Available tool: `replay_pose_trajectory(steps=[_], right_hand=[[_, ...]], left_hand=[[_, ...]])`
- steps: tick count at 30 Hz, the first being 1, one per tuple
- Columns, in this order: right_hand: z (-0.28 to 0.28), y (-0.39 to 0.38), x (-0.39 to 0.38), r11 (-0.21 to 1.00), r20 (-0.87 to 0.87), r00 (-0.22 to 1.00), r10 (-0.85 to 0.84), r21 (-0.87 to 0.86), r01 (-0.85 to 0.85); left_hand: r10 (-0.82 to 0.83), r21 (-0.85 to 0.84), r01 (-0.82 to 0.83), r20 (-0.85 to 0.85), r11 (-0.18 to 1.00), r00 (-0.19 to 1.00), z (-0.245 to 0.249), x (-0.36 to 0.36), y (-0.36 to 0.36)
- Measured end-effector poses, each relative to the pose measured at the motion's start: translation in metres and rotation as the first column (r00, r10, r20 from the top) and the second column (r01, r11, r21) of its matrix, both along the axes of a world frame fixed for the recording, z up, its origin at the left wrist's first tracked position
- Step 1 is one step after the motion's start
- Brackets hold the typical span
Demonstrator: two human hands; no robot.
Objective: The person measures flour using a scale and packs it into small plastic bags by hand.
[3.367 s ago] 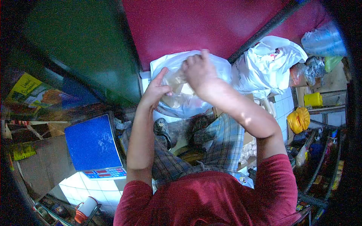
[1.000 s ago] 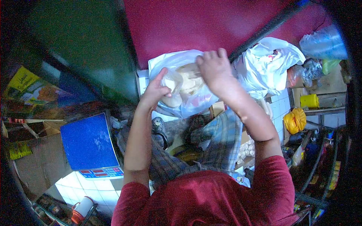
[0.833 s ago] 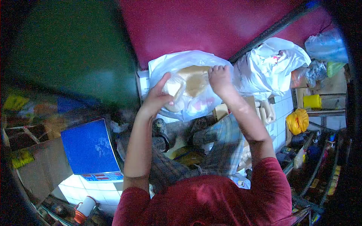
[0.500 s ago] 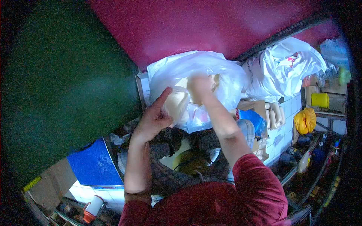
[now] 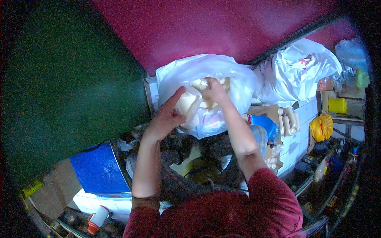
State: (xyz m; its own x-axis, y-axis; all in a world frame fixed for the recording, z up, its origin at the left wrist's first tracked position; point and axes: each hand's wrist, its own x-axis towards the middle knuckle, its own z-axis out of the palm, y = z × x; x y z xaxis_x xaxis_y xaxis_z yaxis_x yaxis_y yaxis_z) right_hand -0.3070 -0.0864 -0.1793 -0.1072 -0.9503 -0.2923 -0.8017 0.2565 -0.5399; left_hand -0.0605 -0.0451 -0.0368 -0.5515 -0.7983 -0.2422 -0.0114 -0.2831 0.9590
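A large white plastic sack (image 5: 242, 79) stands with its mouth spread wide in front of me. Inside it are pale cream-coloured pieces (image 5: 207, 104) whose kind I cannot make out. My left hand (image 5: 167, 116) grips a small clear plastic bag (image 5: 188, 104) at the sack's left side, thumb and fingers around its edge; cream-coloured contents show through. My right hand (image 5: 215, 91) reaches into the sack, fingers bent together on the pale pieces. What lies between those fingertips is hidden.
Another white sack (image 5: 293, 75) stands to the right, beside wrapped pale rolls (image 5: 291, 122) and a blue packet (image 5: 265, 127). A yellow bundle (image 5: 321, 127) hangs near shelving on the right. A blue panel (image 5: 101, 168) and white-orange jug (image 5: 98, 219) are lower left.
My right hand, blurred before, has shifted slightly right within the sack and shows its fingers bent on the pale pieces. My left hand has moved a little right and up against the small bag.
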Motion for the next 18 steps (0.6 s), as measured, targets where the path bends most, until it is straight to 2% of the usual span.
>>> replay_pose_trajectory(steps=[3,6,8,12,14,15,16,18], right_hand=[[0.059,0.021,-0.017,0.996,-0.145,0.989,0.032,-0.076,-0.044],[0.111,0.04,-0.034,0.998,-0.118,0.992,0.041,0.05,-0.036],[0.135,0.052,-0.042,0.995,-0.16,0.982,0.096,-0.008,-0.099],[0.207,0.064,-0.011,0.954,-0.339,0.898,0.28,-0.006,-0.3],[0.222,0.061,0.028,0.919,-0.533,0.76,0.372,0.095,-0.383],[0.214,0.06,0.045,0.878,-0.632,0.669,0.391,0.038,-0.478],[0.206,0.06,0.06,0.821,-0.722,0.57,0.392,-0.006,-0.571],[0.213,0.064,0.091,0.703,-0.849,0.313,0.426,0.092,-0.705]], left_hand=[[0.039,0.001,-0.039,-0.022,0.999,0.999,0.0,-0.003,0.004],[0.105,0.037,-0.103,-0.053,0.994,0.993,0.002,-0.007,0.009],[0.169,0.076,-0.161,-0.117,0.984,0.979,0.003,-0.01,0.011],[0.167,0.036,-0.165,-0.064,0.986,0.984,0.0,-0.011,0.01],[0.172,0.039,-0.17,-0.075,0.985,0.982,0.002,-0.011,0.012],[0.175,0.059,-0.169,-0.113,0.984,0.978,-0.001,-0.012,0.013],[0.178,0.08,-0.167,-0.148,0.983,0.973,-0.005,-0.012,0.014],[0.18,0.091,-0.166,-0.182,0.982,0.967,-0.008,-0.012,0.015]])
